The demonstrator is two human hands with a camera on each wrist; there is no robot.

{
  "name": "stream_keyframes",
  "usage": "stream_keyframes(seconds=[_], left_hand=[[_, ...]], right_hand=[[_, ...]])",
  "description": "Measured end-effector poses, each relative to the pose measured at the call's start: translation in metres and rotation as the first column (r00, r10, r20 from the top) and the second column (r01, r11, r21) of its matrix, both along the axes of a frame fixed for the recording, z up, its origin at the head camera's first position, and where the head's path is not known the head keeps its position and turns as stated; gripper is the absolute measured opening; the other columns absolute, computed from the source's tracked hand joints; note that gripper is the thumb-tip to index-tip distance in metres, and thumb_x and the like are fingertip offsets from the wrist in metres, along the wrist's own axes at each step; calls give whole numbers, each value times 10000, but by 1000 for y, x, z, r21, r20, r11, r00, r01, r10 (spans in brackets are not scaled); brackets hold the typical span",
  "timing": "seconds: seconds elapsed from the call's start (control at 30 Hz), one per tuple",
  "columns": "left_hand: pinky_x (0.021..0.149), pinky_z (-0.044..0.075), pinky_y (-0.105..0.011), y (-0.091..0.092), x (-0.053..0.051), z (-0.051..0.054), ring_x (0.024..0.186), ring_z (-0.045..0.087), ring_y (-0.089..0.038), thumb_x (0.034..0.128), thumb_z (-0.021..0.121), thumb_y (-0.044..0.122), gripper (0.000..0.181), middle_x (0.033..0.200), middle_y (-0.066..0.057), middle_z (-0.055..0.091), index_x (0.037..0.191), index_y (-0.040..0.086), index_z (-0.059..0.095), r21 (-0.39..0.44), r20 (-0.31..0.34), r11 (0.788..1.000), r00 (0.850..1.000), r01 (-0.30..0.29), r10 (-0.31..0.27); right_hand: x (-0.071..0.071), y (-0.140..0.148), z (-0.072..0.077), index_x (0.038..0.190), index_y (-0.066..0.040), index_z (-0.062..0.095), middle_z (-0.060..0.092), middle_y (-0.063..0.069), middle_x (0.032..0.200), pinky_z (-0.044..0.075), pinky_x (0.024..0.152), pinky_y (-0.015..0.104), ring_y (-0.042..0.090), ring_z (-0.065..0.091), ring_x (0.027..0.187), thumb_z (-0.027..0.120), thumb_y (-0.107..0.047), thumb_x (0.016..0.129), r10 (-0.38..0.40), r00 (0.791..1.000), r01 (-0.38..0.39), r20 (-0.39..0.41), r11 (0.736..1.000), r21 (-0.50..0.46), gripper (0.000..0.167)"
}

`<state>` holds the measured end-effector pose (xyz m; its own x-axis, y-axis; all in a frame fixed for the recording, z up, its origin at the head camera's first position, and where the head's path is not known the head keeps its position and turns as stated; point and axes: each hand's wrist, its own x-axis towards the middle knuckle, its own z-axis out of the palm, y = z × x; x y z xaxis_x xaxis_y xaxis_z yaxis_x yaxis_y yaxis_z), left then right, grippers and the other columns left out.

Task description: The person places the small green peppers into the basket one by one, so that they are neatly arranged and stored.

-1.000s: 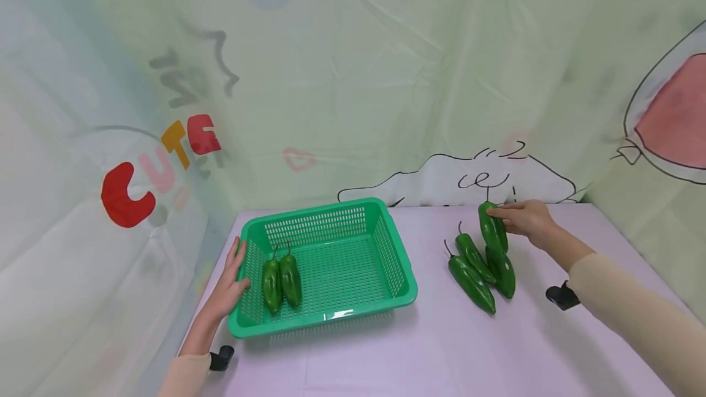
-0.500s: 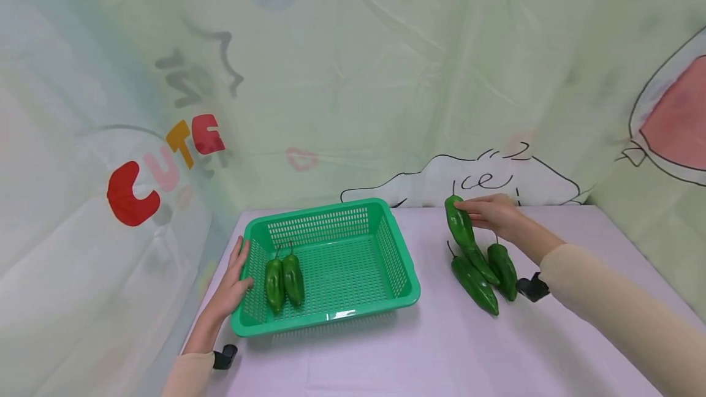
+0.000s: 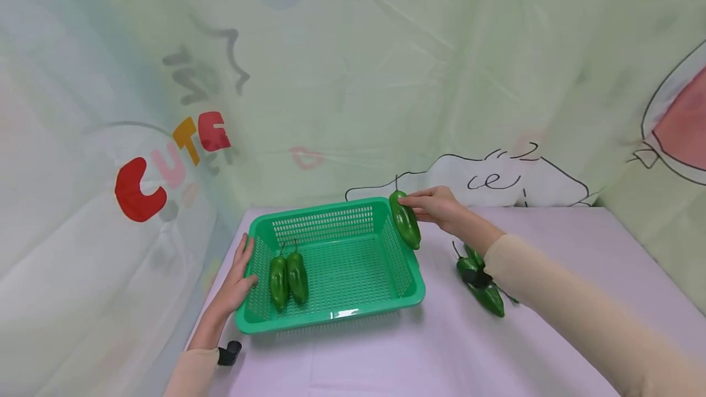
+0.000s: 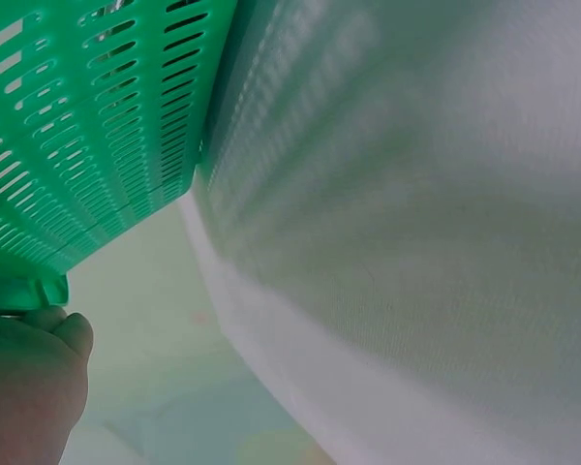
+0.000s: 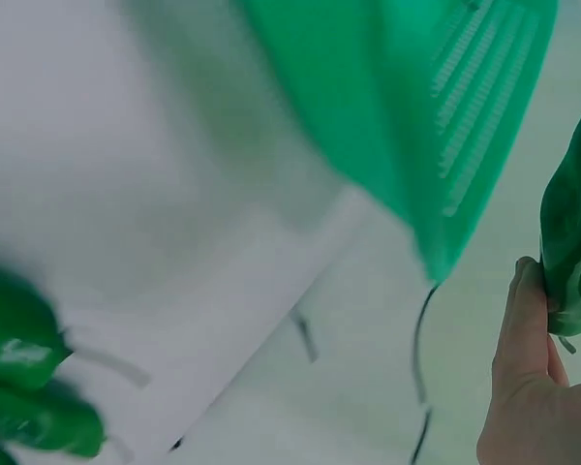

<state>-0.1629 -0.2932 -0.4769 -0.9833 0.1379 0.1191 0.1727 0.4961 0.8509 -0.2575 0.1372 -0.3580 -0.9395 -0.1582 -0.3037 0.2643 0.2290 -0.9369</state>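
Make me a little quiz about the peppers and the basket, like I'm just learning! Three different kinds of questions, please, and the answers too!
1. True or false: two green peppers lie inside the green basket.

2. Pick one. The right hand is holding:
a) nothing
b) one long pepper
c) three peppers

3. Say in your own words: which hand touches the rim of the green basket?

Key:
1. True; they lie side by side.
2. b
3. The left hand; it is at the rim, while the right hand is apart from it.
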Motion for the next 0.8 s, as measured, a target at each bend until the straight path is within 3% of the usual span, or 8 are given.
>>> stream_keyframes(seconds=[0.27,0.53,0.8], left_hand=[[1096,48,-701,4,1,0,1478,-115,-405,817,464,-152,884,1638,-132,-129,1576,16,44,4,4,1000,1000,0,0],[1091,26,-707,14,12,28,1462,-119,-452,799,446,-169,844,1619,-223,-120,1542,-82,56,30,18,1000,1000,6,-7],[1094,33,-705,15,14,32,1463,-114,-454,800,449,-166,841,1620,-221,-116,1542,-85,60,28,30,1000,1000,-1,0]], right_hand=[[-2,-49,-6,1321,101,551,619,221,1245,540,874,324,154,702,897,706,-171,911,10,1000,-11,-20,1000,-15,516],[2,-96,-20,1275,74,612,621,231,1265,534,901,382,323,646,1114,726,-154,894,-14,992,20,-127,999,43,458],[10,-137,-39,1228,79,644,656,212,1206,556,818,367,304,672,1042,742,-128,875,-8,986,16,-167,999,48,421]])
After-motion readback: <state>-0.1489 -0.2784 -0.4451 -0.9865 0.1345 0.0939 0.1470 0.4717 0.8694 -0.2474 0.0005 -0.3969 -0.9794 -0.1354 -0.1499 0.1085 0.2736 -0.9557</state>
